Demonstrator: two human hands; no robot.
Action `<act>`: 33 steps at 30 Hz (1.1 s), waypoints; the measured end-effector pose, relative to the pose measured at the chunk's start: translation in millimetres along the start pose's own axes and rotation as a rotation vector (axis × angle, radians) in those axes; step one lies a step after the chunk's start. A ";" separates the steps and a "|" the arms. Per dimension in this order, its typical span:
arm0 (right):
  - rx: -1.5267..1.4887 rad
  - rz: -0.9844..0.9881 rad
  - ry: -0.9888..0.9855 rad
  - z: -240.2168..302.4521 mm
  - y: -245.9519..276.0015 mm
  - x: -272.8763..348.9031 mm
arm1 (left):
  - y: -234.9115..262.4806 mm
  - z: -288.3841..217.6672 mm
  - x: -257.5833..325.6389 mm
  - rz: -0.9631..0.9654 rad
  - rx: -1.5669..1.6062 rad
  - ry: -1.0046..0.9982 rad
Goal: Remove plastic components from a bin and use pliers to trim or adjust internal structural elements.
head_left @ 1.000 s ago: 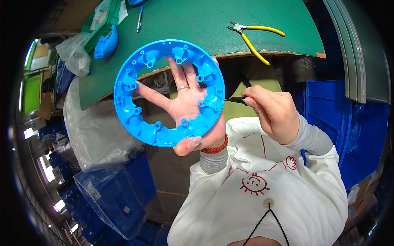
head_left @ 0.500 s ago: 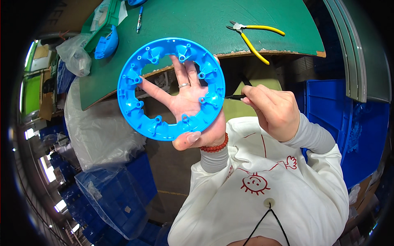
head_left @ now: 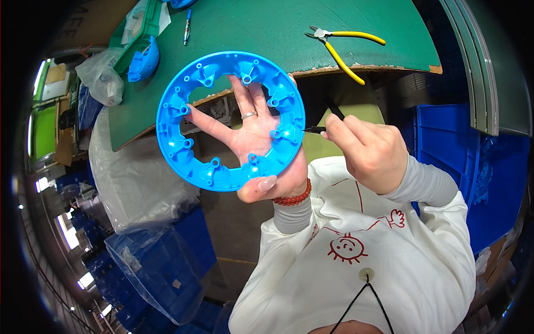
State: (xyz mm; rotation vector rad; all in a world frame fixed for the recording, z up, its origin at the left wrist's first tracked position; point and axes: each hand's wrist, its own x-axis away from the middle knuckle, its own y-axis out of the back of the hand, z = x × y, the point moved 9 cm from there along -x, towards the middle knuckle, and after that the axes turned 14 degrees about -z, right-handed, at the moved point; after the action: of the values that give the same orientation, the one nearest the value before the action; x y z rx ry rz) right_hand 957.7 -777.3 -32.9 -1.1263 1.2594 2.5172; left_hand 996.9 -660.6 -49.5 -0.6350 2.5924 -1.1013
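The left hand is spread flat behind the round blue plastic ring with moulded bosses, thumb hooked over its lower rim, holding it up in front of the green-topped workbench. The right hand pinches a thin black tool, tip touching the ring's right edge, pointing leftward.

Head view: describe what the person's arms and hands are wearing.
Both hands are bare. The left hand has a silver ring on one finger and a red bead bracelet at the wrist. Grey inner cuffs show under loose white sweatshirt sleeves on both arms; the right hand wears nothing.
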 end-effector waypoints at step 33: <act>-1.222 0.021 -0.963 -37.8 -45.9 -5.0 | 20.4 -18.9 8.7 0.029 0.031 -0.767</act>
State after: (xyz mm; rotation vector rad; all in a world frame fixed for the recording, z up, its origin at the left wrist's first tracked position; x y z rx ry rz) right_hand 1001.2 -773.9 -73.7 0.2170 -0.5689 3.0675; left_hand 976.0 -640.6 -52.0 -0.8105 1.9098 -0.6917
